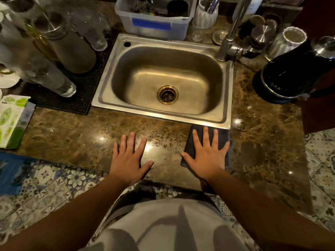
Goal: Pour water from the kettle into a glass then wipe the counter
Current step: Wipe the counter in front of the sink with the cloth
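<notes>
The right hand (208, 156) lies flat w/ fingers (205, 136) spread on the dark cloth (223, 137) by the sink (163, 78), prob. to wipe the tabletop (81, 134), left hand (129, 158) flat & empty for balance, kettle (293, 69) parked far right.

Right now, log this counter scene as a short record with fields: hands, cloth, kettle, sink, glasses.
left hand: left hand flat on the bare counter, fingers spread, holding nothing
right hand: right hand pressed flat on the cloth
cloth: dark cloth on the counter, just in front of the sink's near right corner
kettle: black kettle standing right of the sink, untouched
sink: steel sink, basin empty, no water running
glasses: clear glasses on a dark mat left of the sink
</notes>
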